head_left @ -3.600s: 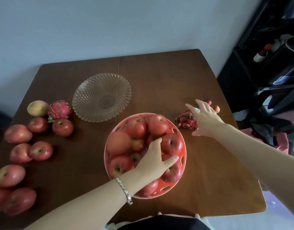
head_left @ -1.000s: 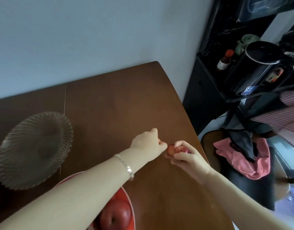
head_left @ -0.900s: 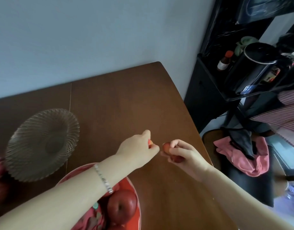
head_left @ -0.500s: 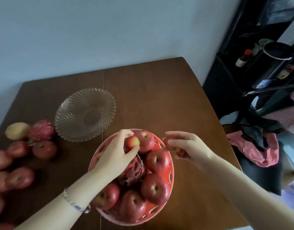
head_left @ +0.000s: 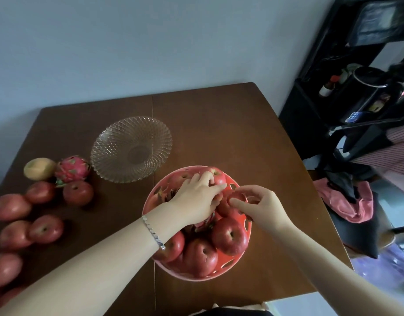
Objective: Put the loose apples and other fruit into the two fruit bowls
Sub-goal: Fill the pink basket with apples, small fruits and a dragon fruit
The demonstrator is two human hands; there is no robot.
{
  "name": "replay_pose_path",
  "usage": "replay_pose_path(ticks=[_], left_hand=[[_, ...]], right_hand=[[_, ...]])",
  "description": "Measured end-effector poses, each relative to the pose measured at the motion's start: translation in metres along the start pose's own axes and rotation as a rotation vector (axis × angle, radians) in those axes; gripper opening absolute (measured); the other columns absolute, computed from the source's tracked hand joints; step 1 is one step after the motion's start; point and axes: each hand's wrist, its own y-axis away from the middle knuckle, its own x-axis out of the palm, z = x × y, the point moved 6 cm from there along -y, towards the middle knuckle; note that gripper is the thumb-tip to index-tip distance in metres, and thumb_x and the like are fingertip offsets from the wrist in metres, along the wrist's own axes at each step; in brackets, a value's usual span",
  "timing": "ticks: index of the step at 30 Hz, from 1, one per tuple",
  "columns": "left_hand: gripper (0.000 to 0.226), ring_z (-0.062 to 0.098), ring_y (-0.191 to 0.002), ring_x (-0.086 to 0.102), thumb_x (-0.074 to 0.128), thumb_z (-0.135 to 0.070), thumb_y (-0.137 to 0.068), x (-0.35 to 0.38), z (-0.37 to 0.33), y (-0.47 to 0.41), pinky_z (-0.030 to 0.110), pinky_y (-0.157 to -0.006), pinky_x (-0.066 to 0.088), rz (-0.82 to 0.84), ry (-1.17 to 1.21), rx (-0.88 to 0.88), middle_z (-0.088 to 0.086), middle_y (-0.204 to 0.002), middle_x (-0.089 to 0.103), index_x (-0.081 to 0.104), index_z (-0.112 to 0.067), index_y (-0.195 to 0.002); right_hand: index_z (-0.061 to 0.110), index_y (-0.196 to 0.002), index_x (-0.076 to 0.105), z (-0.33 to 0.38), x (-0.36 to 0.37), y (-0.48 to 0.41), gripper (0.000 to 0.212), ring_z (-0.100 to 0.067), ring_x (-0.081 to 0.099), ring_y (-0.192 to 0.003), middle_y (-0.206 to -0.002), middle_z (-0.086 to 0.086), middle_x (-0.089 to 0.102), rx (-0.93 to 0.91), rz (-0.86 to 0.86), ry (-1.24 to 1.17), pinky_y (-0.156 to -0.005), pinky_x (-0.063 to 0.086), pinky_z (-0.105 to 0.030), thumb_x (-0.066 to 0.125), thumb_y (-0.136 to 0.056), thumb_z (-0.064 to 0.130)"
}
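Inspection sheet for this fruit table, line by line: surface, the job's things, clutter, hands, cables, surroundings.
Surface: brown wooden table, with a seam down the middle.
Job's things: red bowl heaped with apples. Glass bowl empty, behind and left of it. Loose apples, a dragon fruit and a yellow fruit lie on the table's left side.
Clutter: nothing seen.
Hands: left hand palm down on the fruit in the red bowl, its grip hidden. Right hand pinches a small red fruit over the bowl's right side.
Cables: nothing seen.
Surroundings: black shelf unit with a kettle at right, a pink cloth below it, and a pale wall behind.
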Motion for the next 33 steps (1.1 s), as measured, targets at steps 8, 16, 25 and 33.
replay_pose_path(ticks=[8,16,25,33], left_hand=[[0.034,0.028,-0.104,0.055,0.051,-0.013,-0.087,-0.025,0.018,0.048,0.041,-0.092,0.042,-0.328,0.085,-0.095,0.006,-0.113,0.059,0.059,-0.013,-0.12],[0.03,0.028,-0.107,0.055,0.059,-0.004,-0.082,-0.018,0.036,0.082,0.041,-0.097,0.043,-0.437,0.269,-0.16,0.008,-0.117,0.058,0.065,-0.01,-0.111],[0.029,0.03,-0.118,0.05,0.062,0.0,-0.079,-0.006,0.036,0.098,0.044,-0.1,0.042,-0.45,0.36,-0.174,0.011,-0.125,0.053,0.065,-0.01,-0.106],[0.027,0.025,-0.121,0.048,0.059,-0.005,-0.083,-0.003,0.036,0.103,0.039,-0.102,0.039,-0.432,0.352,-0.194,0.008,-0.129,0.051,0.063,-0.012,-0.109]], right_hand=[[0.028,-0.095,0.063,0.01,0.038,0.008,0.022,-0.011,0.055,-0.078,-0.089,0.015,0.056,-0.334,-0.05,0.632,-0.062,0.042,-0.022,0.069,-0.075,0.033],[0.022,-0.086,0.066,-0.003,0.019,0.006,0.01,-0.01,0.06,-0.08,-0.093,0.002,0.066,0.069,-0.044,-0.096,-0.072,0.046,-0.025,0.067,-0.079,0.029],[0.021,-0.113,0.055,0.019,0.059,0.046,0.039,-0.002,0.046,-0.098,-0.105,0.012,0.049,-0.475,0.142,0.43,-0.085,0.035,-0.004,0.07,-0.077,0.022],[0.015,-0.098,0.071,0.001,0.08,0.053,0.045,-0.031,0.063,-0.088,-0.094,-0.009,0.065,-0.787,0.103,0.888,-0.076,0.054,-0.042,0.086,-0.056,0.022]])
